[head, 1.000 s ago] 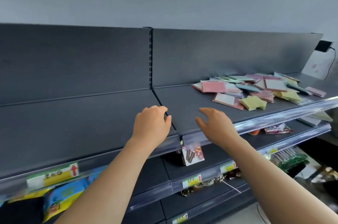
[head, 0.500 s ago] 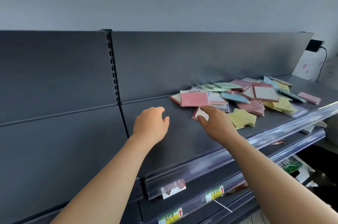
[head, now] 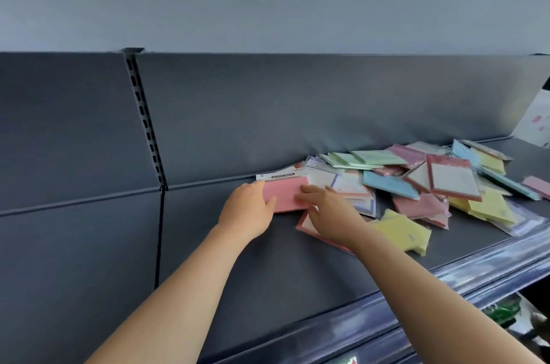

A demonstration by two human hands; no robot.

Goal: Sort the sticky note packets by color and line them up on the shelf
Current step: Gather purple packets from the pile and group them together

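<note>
The left hand (head: 247,212) grips the left end of a pink packet (head: 285,195), thumb on top and fingers curled over its far edge. The right hand (head: 330,215) rests nearly straight fingers (head: 312,189) on its right end. The mixed pile (head: 390,185) lies on the shelf (head: 268,274), just right of both hands.

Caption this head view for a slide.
Left hand grips, right hand touches a pink packet in the shelf's mixed pile.
</note>
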